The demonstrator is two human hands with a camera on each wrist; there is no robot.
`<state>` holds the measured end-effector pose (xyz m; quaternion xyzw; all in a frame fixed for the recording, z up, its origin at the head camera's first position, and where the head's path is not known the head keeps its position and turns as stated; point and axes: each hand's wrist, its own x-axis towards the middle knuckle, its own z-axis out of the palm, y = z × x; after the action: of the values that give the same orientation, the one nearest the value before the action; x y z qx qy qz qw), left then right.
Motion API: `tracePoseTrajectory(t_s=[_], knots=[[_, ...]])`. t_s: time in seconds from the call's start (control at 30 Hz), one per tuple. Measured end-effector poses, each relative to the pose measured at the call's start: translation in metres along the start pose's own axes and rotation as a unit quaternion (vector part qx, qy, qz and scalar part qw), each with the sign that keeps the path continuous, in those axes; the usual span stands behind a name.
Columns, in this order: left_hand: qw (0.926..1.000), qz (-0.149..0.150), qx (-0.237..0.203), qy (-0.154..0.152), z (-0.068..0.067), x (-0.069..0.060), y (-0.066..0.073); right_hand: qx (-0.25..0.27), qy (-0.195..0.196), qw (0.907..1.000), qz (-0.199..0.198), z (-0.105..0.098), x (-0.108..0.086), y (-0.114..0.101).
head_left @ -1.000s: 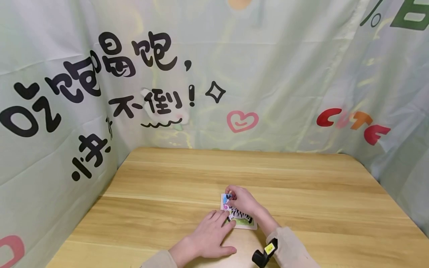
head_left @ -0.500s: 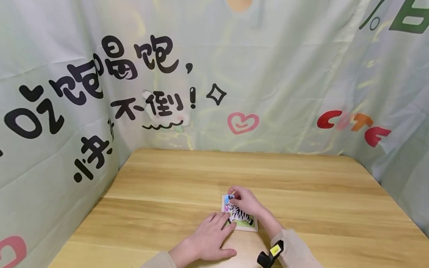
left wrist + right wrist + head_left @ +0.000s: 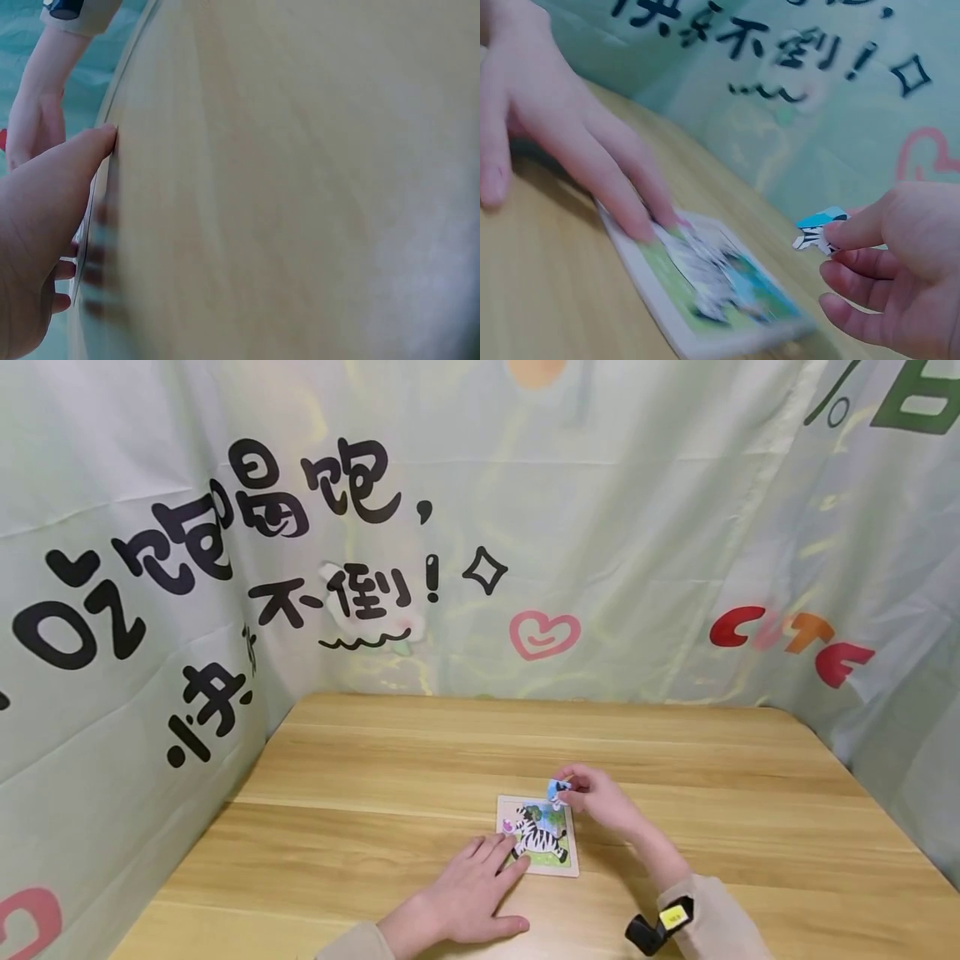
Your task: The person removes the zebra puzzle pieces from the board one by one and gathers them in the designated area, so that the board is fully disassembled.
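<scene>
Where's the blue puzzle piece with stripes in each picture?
Head view: the puzzle piece is right of the middle and low, near the top right corner of the zebra puzzle.
Left wrist view: you can't see it here.
Right wrist view: the puzzle piece is right of the middle, a little below halfway.
Shared landmark: the wooden table shows in all three.

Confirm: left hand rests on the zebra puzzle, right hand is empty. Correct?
Not quite: the right hand isn't empty. It pinches a small puzzle piece with blue and striped parts, as the right wrist view shows. The left hand does rest on the zebra puzzle.
</scene>
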<state>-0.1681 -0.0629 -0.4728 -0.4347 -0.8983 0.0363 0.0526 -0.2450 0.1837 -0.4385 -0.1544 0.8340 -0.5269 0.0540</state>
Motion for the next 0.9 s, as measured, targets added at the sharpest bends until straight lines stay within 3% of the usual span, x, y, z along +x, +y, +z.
tracePoseTrajectory(t_s=[0.2,0.37,0.6,0.9], knots=[[1.0,0.002,-0.006,0.002,0.002,0.0,0.001,-0.037,-0.002,0.9985,0.04,-0.04,-0.019,0.019],[1.0,0.002,-0.001,0.007,0.002,0.0,0.001,-0.105,-0.002,0.9937,0.041,-0.064,-0.027,0.039],[1.0,-0.003,-0.007,0.001,0.002,0.0,0.002,-0.168,0.022,0.9843,0.05,-0.061,-0.032,0.044],[1.0,0.0,-0.006,0.005,0.002,0.001,0.001,-0.197,0.031,0.9785,0.052,-0.054,-0.031,0.044]])
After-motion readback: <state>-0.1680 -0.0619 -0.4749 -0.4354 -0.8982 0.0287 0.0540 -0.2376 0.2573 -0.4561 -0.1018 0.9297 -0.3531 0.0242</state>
